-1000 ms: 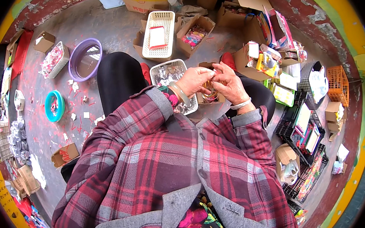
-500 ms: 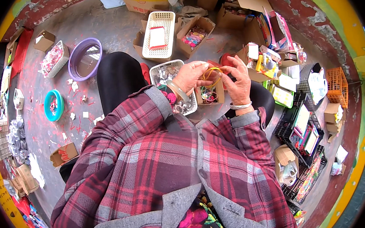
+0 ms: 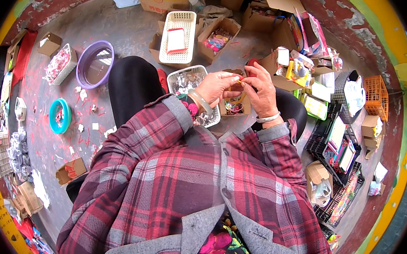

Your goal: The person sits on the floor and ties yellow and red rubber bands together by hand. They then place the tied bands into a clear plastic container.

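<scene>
Well, leftmost, white basket with silvery bits, behind left wrist. Left hand angled inward from plaid sleeve, back of hand up, thumb and fingers drawn together in pinch, pale bangle above cuff. Next, small red-and-yellow piece, between both hands at fingertips, mostly hidden; exact shape unclear. Cardboard box with coloured loops beneath it. Rightmost, right hand more upright, fingers bent, thumb and fingertips nearly closed around same piece.
</scene>
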Demonstrator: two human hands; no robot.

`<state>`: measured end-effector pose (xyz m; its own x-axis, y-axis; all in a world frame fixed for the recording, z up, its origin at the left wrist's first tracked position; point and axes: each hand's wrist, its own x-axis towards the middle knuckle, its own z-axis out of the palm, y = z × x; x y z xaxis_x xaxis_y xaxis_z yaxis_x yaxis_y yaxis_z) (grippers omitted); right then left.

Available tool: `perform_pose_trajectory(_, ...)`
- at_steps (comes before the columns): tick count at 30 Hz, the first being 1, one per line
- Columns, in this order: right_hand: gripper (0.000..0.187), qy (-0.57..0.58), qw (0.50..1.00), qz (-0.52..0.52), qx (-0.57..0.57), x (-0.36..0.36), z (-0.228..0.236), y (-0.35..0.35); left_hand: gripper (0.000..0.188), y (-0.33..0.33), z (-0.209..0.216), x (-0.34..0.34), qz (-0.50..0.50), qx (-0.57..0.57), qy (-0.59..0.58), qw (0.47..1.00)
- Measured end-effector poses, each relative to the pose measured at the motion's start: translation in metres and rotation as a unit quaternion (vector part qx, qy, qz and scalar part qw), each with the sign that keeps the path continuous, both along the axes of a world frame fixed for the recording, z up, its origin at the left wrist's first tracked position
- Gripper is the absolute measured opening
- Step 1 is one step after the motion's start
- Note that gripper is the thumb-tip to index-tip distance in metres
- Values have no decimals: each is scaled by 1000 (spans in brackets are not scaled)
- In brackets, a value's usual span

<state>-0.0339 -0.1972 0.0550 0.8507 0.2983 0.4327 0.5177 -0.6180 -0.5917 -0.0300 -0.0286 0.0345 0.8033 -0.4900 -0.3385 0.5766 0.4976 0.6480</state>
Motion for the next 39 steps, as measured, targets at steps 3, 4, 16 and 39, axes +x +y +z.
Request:
perform_pose_trajectory(3, 12, -7, 1000, 9, -20, 0, 0, 1, 22, 0, -1, 0, 7, 8, -10, 1000)
perform_pose_trajectory(4, 14, -12, 999, 10, -29, -1, 0, 1, 22, 0, -2, 0, 8, 22, -13, 1000)
perform_pose_trajectory(16, 17, 469, 794, -56, 383, -2, -17, 5, 22, 11, 3, 17, 108, -64, 60, 990)
perform_pose_trajectory(39, 16, 355, 794, -108, 482, 8, -7, -12, 22, 10, 6, 13, -41, 142, -60, 987)
